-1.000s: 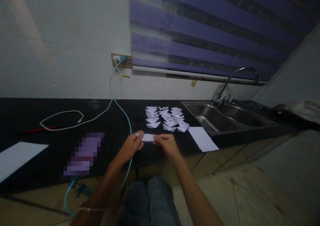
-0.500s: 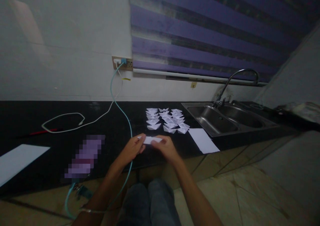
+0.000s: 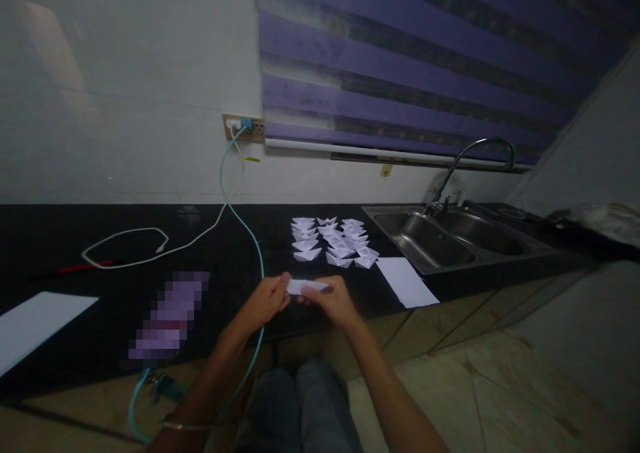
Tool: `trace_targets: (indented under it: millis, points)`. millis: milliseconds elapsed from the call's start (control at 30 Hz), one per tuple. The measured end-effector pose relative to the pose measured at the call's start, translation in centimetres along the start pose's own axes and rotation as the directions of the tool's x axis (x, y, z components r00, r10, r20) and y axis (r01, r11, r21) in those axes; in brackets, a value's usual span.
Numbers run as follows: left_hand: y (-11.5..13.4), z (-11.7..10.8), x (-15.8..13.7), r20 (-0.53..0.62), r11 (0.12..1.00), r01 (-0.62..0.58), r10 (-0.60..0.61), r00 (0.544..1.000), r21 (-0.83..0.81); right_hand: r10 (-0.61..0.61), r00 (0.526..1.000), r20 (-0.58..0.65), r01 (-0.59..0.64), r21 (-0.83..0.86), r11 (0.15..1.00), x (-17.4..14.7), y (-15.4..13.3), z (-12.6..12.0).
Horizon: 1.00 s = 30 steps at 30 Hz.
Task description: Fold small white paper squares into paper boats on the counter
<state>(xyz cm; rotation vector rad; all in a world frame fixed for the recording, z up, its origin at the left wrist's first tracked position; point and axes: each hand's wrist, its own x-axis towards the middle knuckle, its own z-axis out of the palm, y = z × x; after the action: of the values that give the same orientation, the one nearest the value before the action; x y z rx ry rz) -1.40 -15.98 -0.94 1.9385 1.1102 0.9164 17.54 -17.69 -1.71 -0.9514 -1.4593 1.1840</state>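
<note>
A small folded piece of white paper [image 3: 301, 285] is held between my two hands over the front of the black counter. My left hand [image 3: 269, 299] pinches its left end, the thumb on top. At the other end my right hand [image 3: 329, 298] grips the paper between thumb and fingers. Beyond my hands stand several folded paper boats [image 3: 340, 242], set out in three rough columns. Flat on the counter to their right lies a white sheet of paper [image 3: 406, 282].
A steel double sink [image 3: 425, 238] with a curved faucet [image 3: 463, 149] is at the right. Left lie a blurred-out purple object [image 3: 170, 316], a white cable [image 3: 135, 264] and a stack of white paper [image 3: 43, 329]. A teal cable [image 3: 254, 233] runs from the wall outlet [image 3: 257, 130] past my left hand.
The folded paper has tilted slightly, and both hands have shifted a little with it. My right thumb has slid toward the middle of the paper. The boats and the flat sheet stay put.
</note>
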Motion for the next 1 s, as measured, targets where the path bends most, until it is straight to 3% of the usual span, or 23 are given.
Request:
trace_targets:
  millis: [167, 367, 467, 567, 733, 1000]
  points:
    - [0.5, 0.0, -0.1, 0.050, 0.999, -0.034, 0.034, 0.998, -0.016, 0.006, 0.999, -0.032, -0.005, 0.053, 0.999, 0.1, 0.2, 0.0]
    - [0.3, -0.1, -0.3, 0.089, 0.998, -0.049, 0.052, 0.995, -0.032, -0.022, 0.999, 0.025, 0.021, 0.007, 1.000, 0.4, 0.2, 0.0]
    - [0.0, 0.1, -0.2, 0.067, 0.998, -0.040, 0.043, 0.997, -0.042, -0.067, 0.997, -0.044, 0.069, 0.050, 0.996, 0.4, 0.2, -0.1]
    - [-0.2, 0.5, 0.0, 0.087, 0.999, 0.009, -0.005, 0.996, -0.052, -0.118, 0.988, -0.100, 0.125, 0.066, 0.990, 0.5, 0.3, -0.2]
    - [-0.3, 0.7, 0.2, 0.237, 0.982, 0.135, -0.102, 0.966, -0.130, -0.218, 0.971, -0.101, 0.216, -0.028, 0.976, 0.5, -0.4, 0.3]
    - [0.7, 0.3, 0.4, 0.223, 0.940, 0.205, -0.145, 0.964, -0.274, -0.275, 0.961, -0.002, 0.271, -0.158, 0.949, 0.3, -1.4, 0.9]
